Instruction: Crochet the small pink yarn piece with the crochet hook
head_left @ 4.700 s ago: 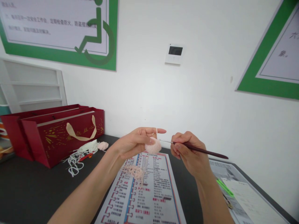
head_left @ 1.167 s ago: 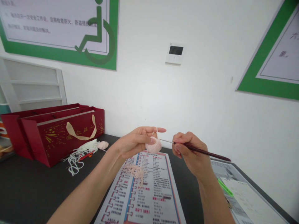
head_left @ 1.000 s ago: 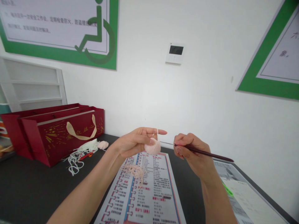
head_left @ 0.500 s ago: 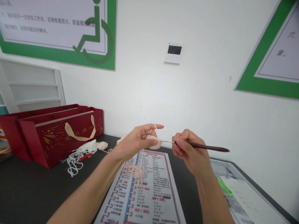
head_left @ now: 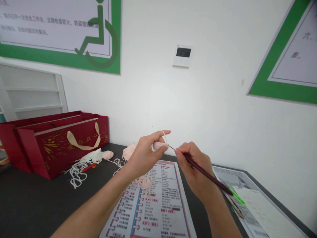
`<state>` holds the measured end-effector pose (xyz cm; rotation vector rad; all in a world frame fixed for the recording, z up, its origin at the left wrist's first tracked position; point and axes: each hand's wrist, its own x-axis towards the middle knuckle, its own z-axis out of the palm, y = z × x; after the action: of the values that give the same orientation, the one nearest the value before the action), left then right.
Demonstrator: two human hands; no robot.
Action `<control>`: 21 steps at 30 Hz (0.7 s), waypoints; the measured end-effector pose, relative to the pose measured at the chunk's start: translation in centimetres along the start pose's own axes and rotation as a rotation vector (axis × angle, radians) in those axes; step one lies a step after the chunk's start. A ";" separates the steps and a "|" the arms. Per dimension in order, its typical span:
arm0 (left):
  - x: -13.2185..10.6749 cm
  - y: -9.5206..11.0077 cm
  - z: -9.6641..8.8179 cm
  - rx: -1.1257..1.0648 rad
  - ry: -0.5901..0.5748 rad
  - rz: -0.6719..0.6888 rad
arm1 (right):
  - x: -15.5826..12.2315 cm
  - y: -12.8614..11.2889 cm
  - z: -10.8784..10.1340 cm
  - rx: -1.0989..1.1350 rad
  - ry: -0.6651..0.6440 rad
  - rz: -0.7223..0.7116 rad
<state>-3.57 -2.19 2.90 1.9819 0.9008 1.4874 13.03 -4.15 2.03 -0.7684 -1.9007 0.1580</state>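
At the far left, 2 red gift bags [head_left: 66, 145] stand on the dark desk [head_left: 29, 201]. Beside them lie white yarn [head_left: 84, 165] and a small pink ball [head_left: 107, 155], then a larger pink yarn ball [head_left: 128, 152], partly behind the left forearm. The left hand [head_left: 146, 150] pinches a small pink crocheted piece [head_left: 158, 145] in the air above the printed sheet [head_left: 168, 198], with a strand of yarn over its raised index finger. Raising that finger slightly should tighten the strand if it slackens, and a light pinch close to the working edge should steady the stitches without flattening them. Next, the right hand [head_left: 195, 172] grips a dark-handled crochet hook [head_left: 210, 176], its tip at the piece's edge; whether it sits inside a stitch is too small to tell. Small wrist turns and even tension would suit this best. At right, a green clip [head_left: 237, 196] lies near the handle's end.
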 end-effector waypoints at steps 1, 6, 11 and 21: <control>-0.1 0.0 0.2 0.024 0.019 0.006 | 0.0 -0.2 0.4 -0.042 0.017 -0.047; -0.3 0.1 0.6 -0.098 -0.013 0.005 | 0.1 0.2 1.6 -0.142 0.060 -0.198; 0.1 0.0 0.3 -0.536 -0.120 -0.250 | 0.6 2.5 1.5 -0.094 0.029 -0.440; 0.5 -0.5 0.2 -0.491 0.007 -0.208 | 0.1 1.6 2.0 -0.280 0.029 -0.385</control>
<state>-3.38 -1.49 2.76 1.4825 0.6415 1.4293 11.93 -2.36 0.52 -0.5669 -2.0285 -0.3631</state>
